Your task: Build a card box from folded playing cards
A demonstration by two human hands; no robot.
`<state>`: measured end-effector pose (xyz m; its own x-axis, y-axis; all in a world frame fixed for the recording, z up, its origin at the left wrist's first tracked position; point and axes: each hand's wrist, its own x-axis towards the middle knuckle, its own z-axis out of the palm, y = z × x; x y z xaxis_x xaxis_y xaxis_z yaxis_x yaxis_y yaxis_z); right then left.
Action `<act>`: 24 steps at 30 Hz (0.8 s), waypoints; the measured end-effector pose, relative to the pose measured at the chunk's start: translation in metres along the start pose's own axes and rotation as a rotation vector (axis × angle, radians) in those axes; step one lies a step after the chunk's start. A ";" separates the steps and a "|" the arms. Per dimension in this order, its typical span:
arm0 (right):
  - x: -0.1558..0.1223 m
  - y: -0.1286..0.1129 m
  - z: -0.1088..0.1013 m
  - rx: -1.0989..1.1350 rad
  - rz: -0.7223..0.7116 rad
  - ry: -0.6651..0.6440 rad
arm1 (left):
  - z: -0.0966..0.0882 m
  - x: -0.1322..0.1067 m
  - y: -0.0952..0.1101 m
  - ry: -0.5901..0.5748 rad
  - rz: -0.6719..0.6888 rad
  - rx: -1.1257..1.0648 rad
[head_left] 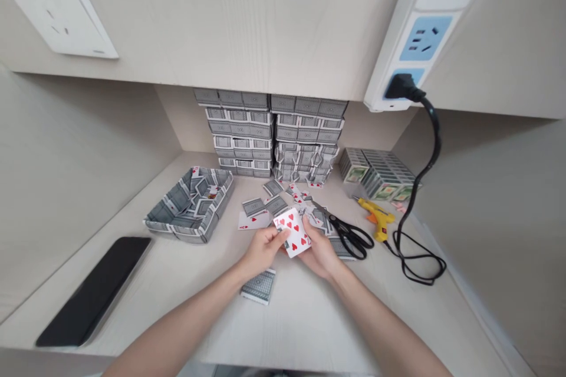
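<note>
Between left hand (260, 251) and right hand (320, 252), we grip a hearts playing card (295, 231) above the worktop (318, 321), black scissors (341, 227) lying nearby at right.

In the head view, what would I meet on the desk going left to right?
Flat black object → card-covered tray → held heart card → black scissors → yellow glue gun.

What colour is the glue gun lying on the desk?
The glue gun is mostly yellow, with an orange trigger; the head view shows it best.
</note>
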<state>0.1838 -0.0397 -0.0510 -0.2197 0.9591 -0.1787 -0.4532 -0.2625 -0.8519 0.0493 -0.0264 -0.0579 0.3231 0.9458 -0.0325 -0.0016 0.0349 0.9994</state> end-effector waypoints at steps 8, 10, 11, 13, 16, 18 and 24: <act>0.006 0.015 -0.008 -0.188 -0.179 0.181 | 0.001 -0.002 0.001 -0.008 0.021 0.045; 0.007 0.016 -0.010 -0.384 -0.264 0.223 | 0.000 -0.001 -0.002 -0.004 0.006 0.047; 0.006 0.015 -0.010 -0.477 -0.299 0.238 | 0.000 -0.001 -0.003 -0.001 -0.010 0.038; 0.006 0.012 -0.010 -0.612 -0.357 0.243 | -0.001 0.002 -0.005 -0.007 -0.050 -0.008; 0.006 0.006 -0.011 -0.715 -0.470 0.188 | -0.005 0.006 -0.006 -0.023 -0.067 -0.076; 0.007 0.004 -0.012 -0.756 -0.542 0.150 | -0.008 0.008 -0.005 -0.011 -0.039 -0.073; 0.006 0.006 -0.014 -0.805 -0.562 0.220 | -0.006 0.006 0.002 -0.049 -0.037 -0.034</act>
<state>0.1917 -0.0346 -0.0642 0.0473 0.9415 0.3338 0.2948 0.3061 -0.9052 0.0456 -0.0186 -0.0559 0.3696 0.9267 -0.0680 -0.0210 0.0815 0.9964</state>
